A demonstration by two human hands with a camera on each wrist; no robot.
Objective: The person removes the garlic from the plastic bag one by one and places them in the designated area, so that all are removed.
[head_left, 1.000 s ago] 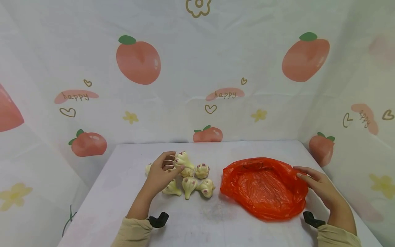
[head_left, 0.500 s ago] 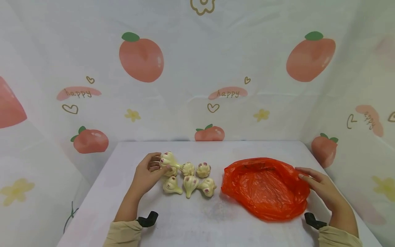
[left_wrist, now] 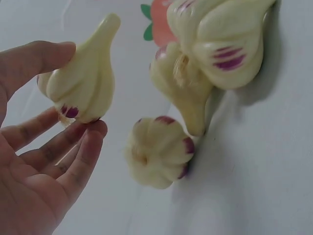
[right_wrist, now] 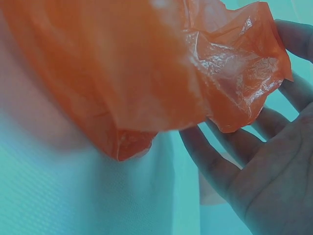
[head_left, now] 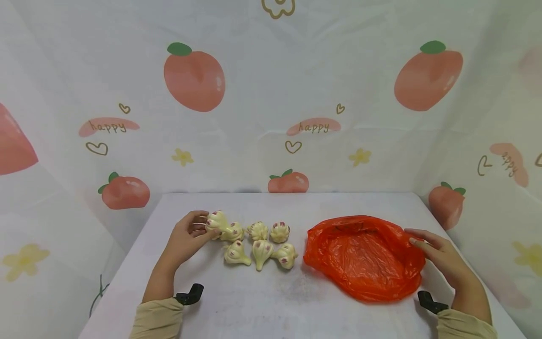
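My left hand grips a garlic bulb between thumb and fingertips, its stem pointing up. In the head view this bulb overlaps the left end of a cluster of garlic bulbs, cream with purple streaks. Close below it in the left wrist view lies a bulb with its ridged base showing. The red plastic bag spreads wide, its mouth gaping upward. At its far right rim is my right hand, touching the film with fairly straight, spread fingers. In the right wrist view, the film partly hides those fingertips.
More garlic bulbs, such as one near the bag, lie mid-table in two loose rows. The white table ends at a printed cloth backdrop. A dark cord hangs at the left edge.
My left hand has moved left with the garlic bulb, from over the middle of the cluster to its left end. The right hand stays at the bag's rim.
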